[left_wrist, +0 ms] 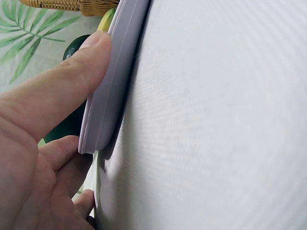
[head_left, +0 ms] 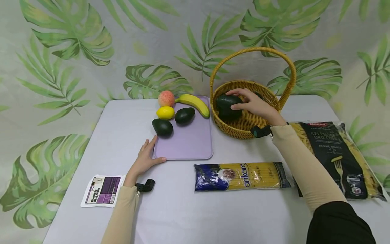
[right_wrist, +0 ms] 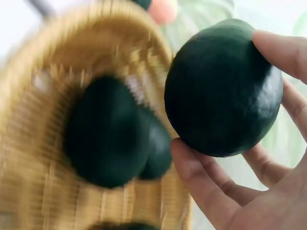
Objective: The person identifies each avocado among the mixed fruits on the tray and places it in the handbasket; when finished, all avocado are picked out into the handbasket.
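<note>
Over the wicker basket (head_left: 234,134), my right hand (head_left: 251,103) holds a dark green avocado (right_wrist: 223,91) between thumb and fingers. Below it inside the basket lie more avocados (right_wrist: 105,134), blurred in the right wrist view. My left hand (head_left: 146,159) touches the near left corner of a lilac tray (head_left: 189,145), its thumb (left_wrist: 91,62) along the near rim and its other fingers by the left side. On the tray are a banana (head_left: 195,103), a lemon (head_left: 165,113) and an avocado (head_left: 185,116); another avocado (head_left: 163,127) and a peach (head_left: 166,99) sit at its left edge.
A pack of spaghetti (head_left: 240,176) lies in front of the tray and basket. To the right is a large bag of penne (head_left: 338,159), partly under my right forearm. A white packet with a purple label (head_left: 103,190) lies left of my left wrist.
</note>
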The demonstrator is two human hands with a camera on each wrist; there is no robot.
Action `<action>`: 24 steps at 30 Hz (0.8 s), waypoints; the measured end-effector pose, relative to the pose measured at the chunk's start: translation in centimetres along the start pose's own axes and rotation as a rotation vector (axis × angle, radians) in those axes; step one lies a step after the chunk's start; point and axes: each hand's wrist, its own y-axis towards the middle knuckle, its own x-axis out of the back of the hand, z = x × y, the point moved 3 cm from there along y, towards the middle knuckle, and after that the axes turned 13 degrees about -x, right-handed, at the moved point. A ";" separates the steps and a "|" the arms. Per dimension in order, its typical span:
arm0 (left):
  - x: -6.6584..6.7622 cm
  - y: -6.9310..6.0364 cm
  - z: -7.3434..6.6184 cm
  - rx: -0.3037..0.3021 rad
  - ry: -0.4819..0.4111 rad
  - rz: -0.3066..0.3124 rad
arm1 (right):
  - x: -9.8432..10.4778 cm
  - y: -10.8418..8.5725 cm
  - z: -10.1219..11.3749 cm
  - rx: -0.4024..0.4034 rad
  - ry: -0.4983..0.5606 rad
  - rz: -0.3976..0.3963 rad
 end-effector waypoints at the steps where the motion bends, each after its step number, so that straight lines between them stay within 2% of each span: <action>1: 0.0 0.0 0.0 -0.001 -0.001 0.000 | 0.5 0.0 -0.5 -0.016 -0.001 -0.016; 4: 0.0 0.0 0.1 -0.001 0.000 0.001 | 1.8 0.2 -1.7 -0.069 0.032 -0.048; 10: 0.0 0.0 0.2 -0.005 0.005 0.001 | 3.1 0.8 -2.9 -0.118 0.085 -0.112; 17: 0.2 -0.1 0.0 -0.005 0.007 0.003 | 3.1 1.9 -3.1 -0.212 0.133 -0.207; 24: 0.0 0.0 -0.1 -0.001 0.007 0.007 | 2.9 2.9 -3.1 -0.268 0.079 -0.322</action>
